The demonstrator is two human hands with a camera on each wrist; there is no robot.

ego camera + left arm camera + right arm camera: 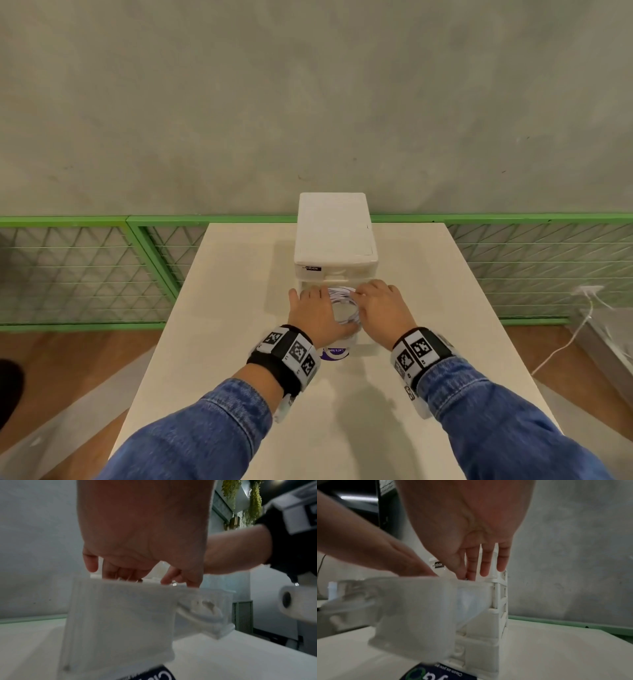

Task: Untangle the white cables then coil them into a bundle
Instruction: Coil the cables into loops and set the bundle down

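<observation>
A coil of white cables [342,301] lies in the pulled-out translucent drawer [120,622] of a white drawer unit [334,233] on the table [239,274]. My left hand [315,308] is on the coil's left side, fingers curled over its top and thumb along its lower edge. My right hand [380,305] is on the coil's upper right, index finger and thumb closed on the strands. In the left wrist view my left hand [137,573] dips its fingers into the drawer, tips hidden by the wall. In the right wrist view my right hand [476,569] reaches down behind the drawer [416,608].
A round purple label [335,353] lies on the table under the drawer's front. Green mesh fencing [85,274] runs behind and beside the table. A white charger lead [582,318] trails on the floor at the right. The grey wall stands behind the unit.
</observation>
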